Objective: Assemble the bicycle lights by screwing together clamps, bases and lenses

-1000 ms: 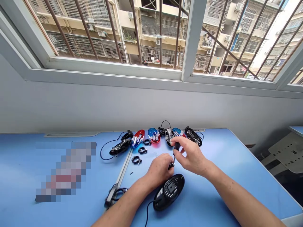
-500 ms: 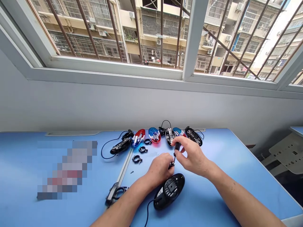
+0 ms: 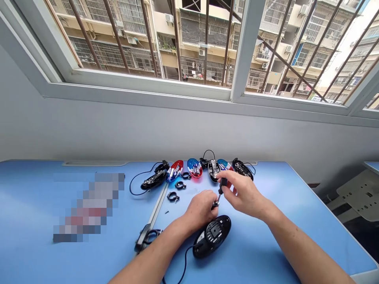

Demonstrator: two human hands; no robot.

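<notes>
My right hand (image 3: 244,193) grips the black handle of a screwdriver (image 3: 223,184), its shaft pointing down and slightly left. The tip meets a small black ring clamp (image 3: 215,204), mostly covered by the closed fingers of my left hand (image 3: 199,207). Just below my hands, a black oval housing (image 3: 212,236) with a round ribbed base and a cable lies on the blue table. Three black ring clamps (image 3: 173,197) lie to the left of my left hand. A tiny dark screw (image 3: 167,212) rests nearer to me.
Red and blue oval shells with batteries (image 3: 174,170) and black oval units with cables (image 3: 154,180) line the table's back. A black bracket (image 3: 142,237) with a ring lies beside my left forearm. A blurred flat item (image 3: 91,209) is at left. A barred window rises behind.
The view has shifted slightly. The screwdriver handle leans a little more to the right, its tip still at the clamp. Both hands keep their hold.
</notes>
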